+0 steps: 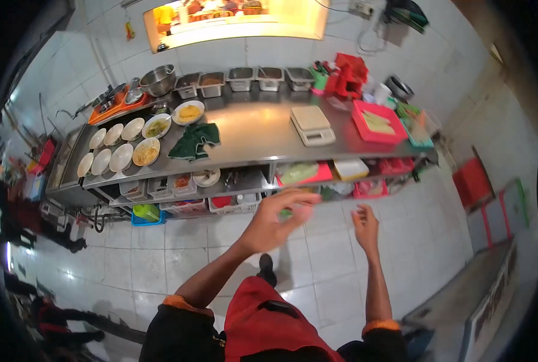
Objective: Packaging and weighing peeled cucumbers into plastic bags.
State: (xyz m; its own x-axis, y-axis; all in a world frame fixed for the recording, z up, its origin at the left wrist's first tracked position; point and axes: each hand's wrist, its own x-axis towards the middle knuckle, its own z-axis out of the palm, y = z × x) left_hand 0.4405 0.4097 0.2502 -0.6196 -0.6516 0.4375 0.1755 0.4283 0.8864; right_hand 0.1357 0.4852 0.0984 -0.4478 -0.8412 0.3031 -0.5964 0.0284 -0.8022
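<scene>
My left hand (278,219) is raised over the tiled floor in front of a steel counter (251,140). Its thumb stands apart from the bent fingers, and nothing is in it. Farther right, my right hand (366,228) hangs in the air with loosely curled fingers and holds nothing visible. Neither touches the counter. On its left end stand several white bowls (122,157); one bowl (146,152) holds pale food, another (188,112) something yellow. Beside them lies a crumpled dark green cloth (195,142). A kitchen scale (313,126) and a pink tray (378,122) with pale green vegetables sit farther right.
Several steel food pans (242,80) line the counter's back, beside a large steel bowl (159,80). Below, a shelf holds containers (184,184) and a white tray (351,169). Two people (65,316) are at the far left. A grey chest-like unit (491,307) stands at lower right.
</scene>
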